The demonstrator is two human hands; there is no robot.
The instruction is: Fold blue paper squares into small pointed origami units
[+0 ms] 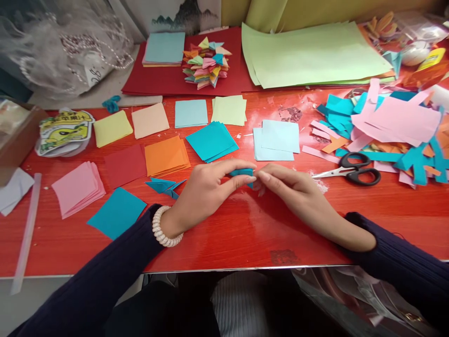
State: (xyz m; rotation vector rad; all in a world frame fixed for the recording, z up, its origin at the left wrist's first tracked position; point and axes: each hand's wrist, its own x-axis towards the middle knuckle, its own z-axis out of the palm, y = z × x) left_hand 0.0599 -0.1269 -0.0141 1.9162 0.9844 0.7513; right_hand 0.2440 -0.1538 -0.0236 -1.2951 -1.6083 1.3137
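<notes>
A small folded piece of blue paper (242, 172) is pinched between the thumb and fingers of my left hand (206, 185), just above the table. My right hand (294, 187) has its fingers closed at the right end of that paper; its fingertips meet there and hide the exact grip. Left of my left hand lies a folded blue paper piece (164, 186) with pointed ends. Beyond my hands is a stack of blue paper squares (212, 141). Another blue square (117, 213) lies near my left forearm.
Scissors (354, 169) with black handles lie right of my right hand, beside a heap of paper scraps (396, 119). Pink (79, 189), orange (167, 156) and light blue (277, 140) squares surround the work area. A many-coloured folded-paper model (206, 63) stands at the back.
</notes>
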